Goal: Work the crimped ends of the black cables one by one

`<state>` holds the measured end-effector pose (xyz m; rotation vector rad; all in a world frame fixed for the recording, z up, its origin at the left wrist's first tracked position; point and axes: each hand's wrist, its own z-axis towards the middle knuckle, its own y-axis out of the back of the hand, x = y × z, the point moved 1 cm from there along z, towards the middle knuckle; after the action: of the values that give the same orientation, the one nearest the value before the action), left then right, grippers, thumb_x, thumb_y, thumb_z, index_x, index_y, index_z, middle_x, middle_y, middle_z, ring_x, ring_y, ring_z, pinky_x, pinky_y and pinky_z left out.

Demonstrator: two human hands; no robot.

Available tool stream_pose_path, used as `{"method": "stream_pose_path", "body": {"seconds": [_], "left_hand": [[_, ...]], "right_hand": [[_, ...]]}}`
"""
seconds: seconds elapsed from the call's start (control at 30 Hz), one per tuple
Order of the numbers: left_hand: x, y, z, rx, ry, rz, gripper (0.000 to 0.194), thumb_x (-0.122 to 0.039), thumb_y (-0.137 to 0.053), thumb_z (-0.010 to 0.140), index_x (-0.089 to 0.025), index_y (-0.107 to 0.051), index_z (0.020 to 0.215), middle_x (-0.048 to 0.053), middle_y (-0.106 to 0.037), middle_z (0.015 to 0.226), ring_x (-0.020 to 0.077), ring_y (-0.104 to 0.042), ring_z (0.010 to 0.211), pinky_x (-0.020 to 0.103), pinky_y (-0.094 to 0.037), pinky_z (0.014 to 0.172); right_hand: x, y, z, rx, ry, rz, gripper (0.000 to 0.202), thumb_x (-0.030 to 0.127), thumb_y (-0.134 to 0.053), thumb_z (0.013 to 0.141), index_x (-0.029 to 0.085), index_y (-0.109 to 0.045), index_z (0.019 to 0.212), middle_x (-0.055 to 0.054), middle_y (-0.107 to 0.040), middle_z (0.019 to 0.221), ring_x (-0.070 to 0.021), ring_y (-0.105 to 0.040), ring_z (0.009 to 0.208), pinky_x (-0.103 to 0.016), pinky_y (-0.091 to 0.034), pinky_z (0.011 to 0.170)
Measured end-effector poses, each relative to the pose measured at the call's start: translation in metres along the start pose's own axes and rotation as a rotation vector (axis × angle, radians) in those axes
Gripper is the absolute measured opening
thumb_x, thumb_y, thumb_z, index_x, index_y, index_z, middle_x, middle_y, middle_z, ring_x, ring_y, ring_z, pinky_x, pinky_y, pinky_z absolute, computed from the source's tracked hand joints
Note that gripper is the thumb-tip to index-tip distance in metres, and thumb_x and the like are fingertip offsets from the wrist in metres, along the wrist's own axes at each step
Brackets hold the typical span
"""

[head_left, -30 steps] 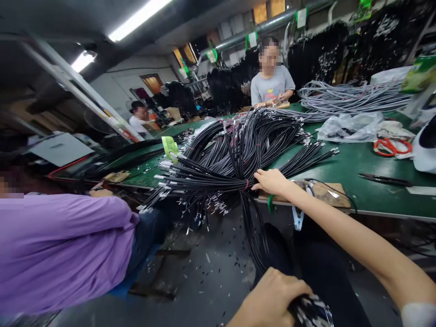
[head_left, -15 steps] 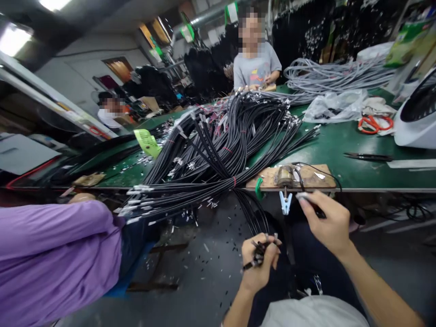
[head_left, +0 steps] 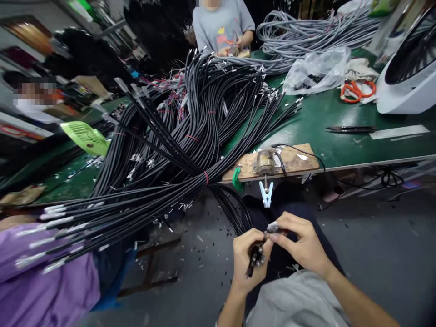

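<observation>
My left hand [head_left: 242, 261] is wrapped around the ends of several black cables [head_left: 235, 213], which run down to it from the table edge. Fingertips of my right hand [head_left: 304, 240] pinch a pale, silvery cable end [head_left: 272, 227] right beside my left thumb. Above my hands, a small motor [head_left: 265, 162] sits on a wooden board [head_left: 294, 156]. A light blue clip [head_left: 266, 194] hangs from the motor's shaft. The large bundle of black cables [head_left: 160, 181], tied with a red band [head_left: 206, 177], lies over the table edge, its pale tips reaching left.
On the green table [head_left: 347, 150] are tweezers [head_left: 350, 129], orange-handled scissors [head_left: 357, 91], a plastic bag [head_left: 316, 70], grey cable coils [head_left: 306, 34] and a white fan [head_left: 402, 86]. A purple-sleeved person [head_left: 51, 281] sits close at left; another person [head_left: 223, 25] works across the table.
My right hand has come down and left from near the motor to meet my left hand at the cable ends. The view has turned, shifting the table leftward and up in the picture.
</observation>
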<state>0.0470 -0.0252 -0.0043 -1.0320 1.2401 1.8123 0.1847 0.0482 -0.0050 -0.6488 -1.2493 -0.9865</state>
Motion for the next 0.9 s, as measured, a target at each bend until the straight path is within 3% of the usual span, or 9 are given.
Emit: {"method": "stream_pose_path", "body": {"seconds": [0.13,0.3,0.43,0.53,0.67,0.8,0.9], "left_hand": [[0.002,-0.002,0.005,0.059,0.009,0.020,0.024,-0.013,-0.063,0.081,-0.016,-0.053,0.059,0.000,-0.056,0.058,0.0103,-0.051,0.052,0.021,-0.037,0.053],[0.008,-0.007,0.005,0.132,-0.002,-0.014,0.017,-0.014,-0.065,0.078,-0.016,-0.056,0.064,0.001,-0.058,0.061,0.0113,-0.053,0.053,0.021,-0.037,0.052],[0.003,-0.010,0.007,0.034,0.015,0.039,0.018,-0.014,-0.062,0.080,-0.016,-0.056,0.063,0.000,-0.057,0.060,0.0103,-0.051,0.051,0.021,-0.038,0.052],[-0.003,-0.011,0.010,-0.020,0.015,0.042,0.020,-0.015,-0.061,0.082,-0.016,-0.056,0.063,0.000,-0.058,0.059,0.0099,-0.052,0.050,0.020,-0.039,0.052],[-0.005,-0.012,0.013,-0.011,-0.004,0.055,0.021,-0.014,-0.060,0.082,-0.016,-0.054,0.062,-0.001,-0.055,0.058,0.0094,-0.050,0.050,0.020,-0.038,0.052],[0.001,-0.015,0.009,-0.030,0.057,0.043,0.003,-0.015,-0.064,0.080,-0.016,-0.062,0.078,0.000,-0.058,0.069,0.0104,-0.055,0.055,0.019,-0.042,0.052],[0.004,-0.016,0.004,-0.064,0.098,0.019,0.006,-0.018,-0.067,0.079,-0.017,-0.062,0.082,-0.001,-0.057,0.071,0.0096,-0.055,0.053,0.019,-0.042,0.049]], "right_hand": [[0.001,-0.003,0.003,-0.010,-0.004,-0.105,0.013,0.018,-0.062,0.085,0.016,-0.063,0.072,-0.001,-0.057,0.068,-0.0121,-0.052,0.061,-0.025,-0.041,0.056],[-0.002,-0.011,0.008,-0.149,0.052,-0.310,0.034,0.016,-0.054,0.087,0.018,-0.046,0.054,0.002,-0.042,0.058,-0.0124,-0.044,0.057,-0.026,-0.034,0.054],[-0.007,0.000,0.012,-0.148,-0.063,-0.185,0.033,0.026,-0.054,0.091,0.017,-0.058,0.059,0.001,-0.049,0.057,-0.0118,-0.047,0.054,-0.025,-0.035,0.051],[-0.004,0.014,0.015,-0.073,-0.105,-0.088,0.032,0.030,-0.048,0.095,0.017,-0.067,0.073,-0.002,-0.057,0.065,-0.0135,-0.054,0.060,-0.026,-0.041,0.057],[0.002,0.015,0.015,0.099,-0.057,-0.117,0.012,0.024,-0.062,0.086,0.017,-0.066,0.077,-0.002,-0.060,0.073,-0.0146,-0.054,0.068,-0.026,-0.043,0.062],[-0.001,0.000,0.010,-0.141,0.027,-0.198,0.025,0.017,-0.058,0.086,0.018,-0.053,0.062,0.000,-0.050,0.062,-0.0145,-0.046,0.063,-0.028,-0.037,0.060],[-0.011,-0.012,0.003,-0.287,0.032,-0.112,0.026,0.017,-0.057,0.087,0.018,-0.054,0.061,0.001,-0.047,0.061,-0.0142,-0.043,0.062,-0.029,-0.036,0.060]]}}
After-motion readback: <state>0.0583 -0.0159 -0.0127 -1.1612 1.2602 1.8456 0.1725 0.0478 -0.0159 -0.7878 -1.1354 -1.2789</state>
